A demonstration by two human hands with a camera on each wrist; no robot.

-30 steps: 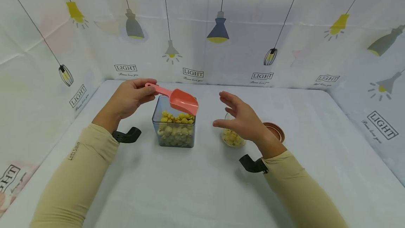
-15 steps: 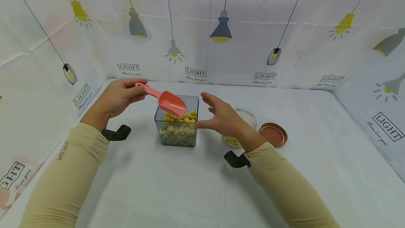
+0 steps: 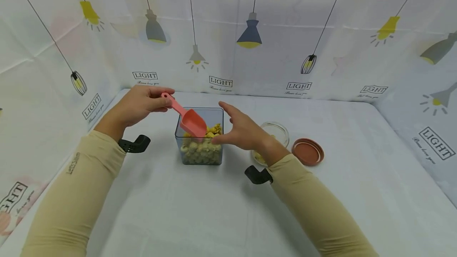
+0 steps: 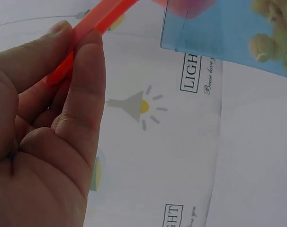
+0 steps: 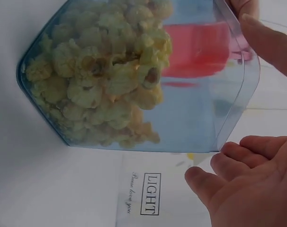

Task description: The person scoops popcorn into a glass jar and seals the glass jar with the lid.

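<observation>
My left hand (image 3: 139, 104) pinches the handle of a pink-red scoop (image 3: 193, 123) between thumb and fingers. The scoop's bowl slants down inside a clear bluish square container (image 3: 200, 161), its lip at the popcorn (image 3: 214, 129). In the left wrist view the scoop's handle (image 4: 98, 26) runs up from the fingertips toward the container. My right hand (image 3: 242, 130) is spread at the container's right side, fingers extended. In the right wrist view its thumb (image 5: 271, 47) overlaps the rim and its other fingertips lie right by the container's wall (image 5: 191, 137).
Behind my right wrist stands a round clear glass jar (image 3: 280, 130) with some popcorn in it, partly hidden. A brown round lid (image 3: 308, 152) lies beside it to the right. White cloth covers the table (image 3: 185, 209), with a lamp-print backdrop (image 3: 171, 31) behind.
My left hand has lowered and tipped the scoop from above the container into it. My right hand has moved left from in front of the jar to the container's side.
</observation>
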